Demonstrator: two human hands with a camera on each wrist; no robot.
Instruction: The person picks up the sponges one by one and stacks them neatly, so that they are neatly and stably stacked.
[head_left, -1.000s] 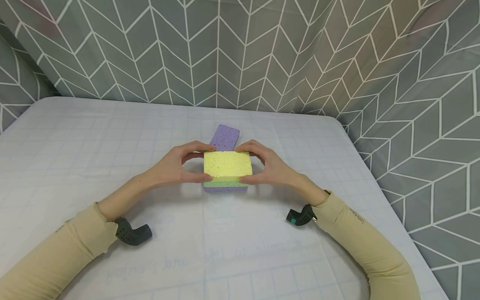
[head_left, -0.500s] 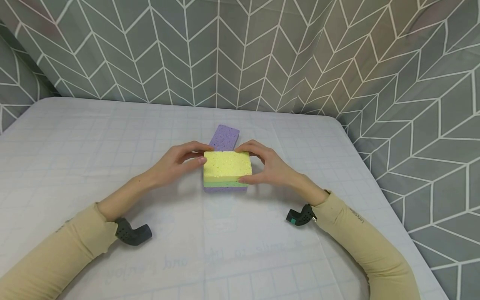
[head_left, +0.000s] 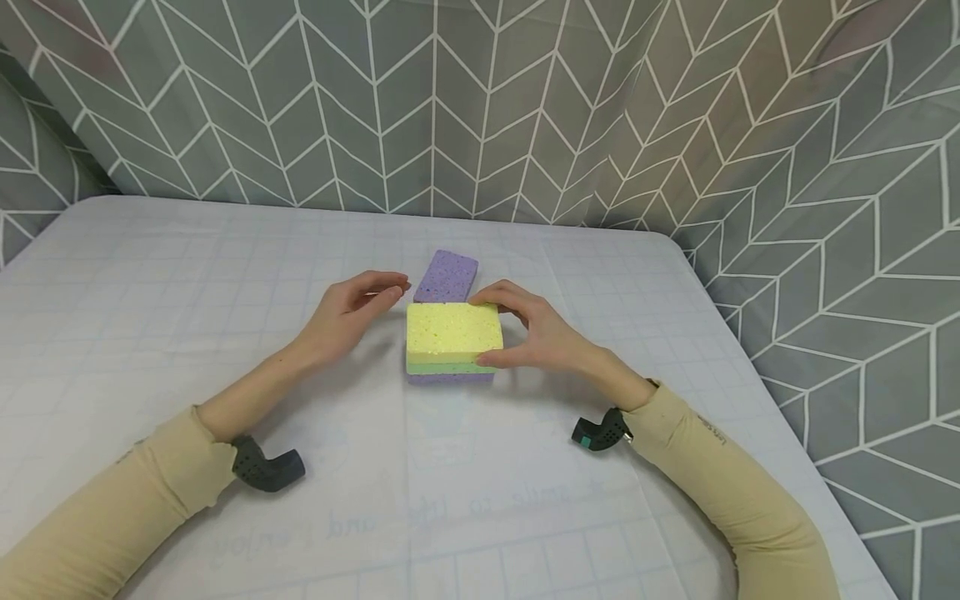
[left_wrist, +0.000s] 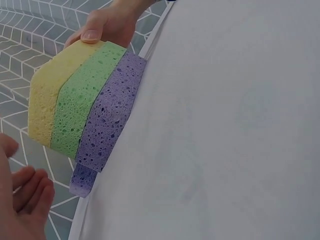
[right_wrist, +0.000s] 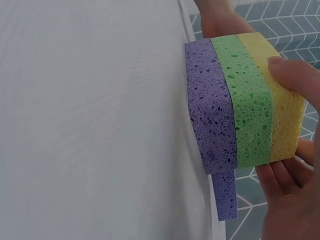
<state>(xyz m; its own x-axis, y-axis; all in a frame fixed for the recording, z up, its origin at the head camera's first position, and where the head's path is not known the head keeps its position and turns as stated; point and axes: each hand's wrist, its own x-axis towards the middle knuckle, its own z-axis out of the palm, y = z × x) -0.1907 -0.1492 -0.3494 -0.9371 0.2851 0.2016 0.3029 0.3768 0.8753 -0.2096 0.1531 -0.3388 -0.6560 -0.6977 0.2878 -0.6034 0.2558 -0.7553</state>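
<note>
a grey cloth (head_left: 450, 108) with a white slanted-line pattern hangs beyond both hands, and a pale cover with faint printed lines lies over the table (head_left: 187, 267) beneath them. the right hand (head_left: 536, 333) pinches the yellow sponge (head_left: 450, 329), its thumb on the edge nearer the wearer and its fingertips at the far edge. the left hand (head_left: 347, 312) holds nothing; its fingers are loosely bent, apart from the stack and just beside the loose purple sponge (head_left: 447, 277), which lies past its fingertips, flat on the table. whether that one touches the stack, i cannot tell.

the step in hand looks like steadying the layers. a light pinch should serve best, since too much squeeze could dent the top or drag it off the one below. the left hand would do well to keep off the corners, and a level push from the flat of the fingers would likely square the sides.

under the right thumb, the yellow sponge sits on the green sponge (left_wrist: 85, 107), which sits on the bottom purple sponge (right_wrist: 212, 110). all are block-shaped, matt and pitted with holes, coarser in green and purple, finer in yellow; they probably give under pressure.
</note>
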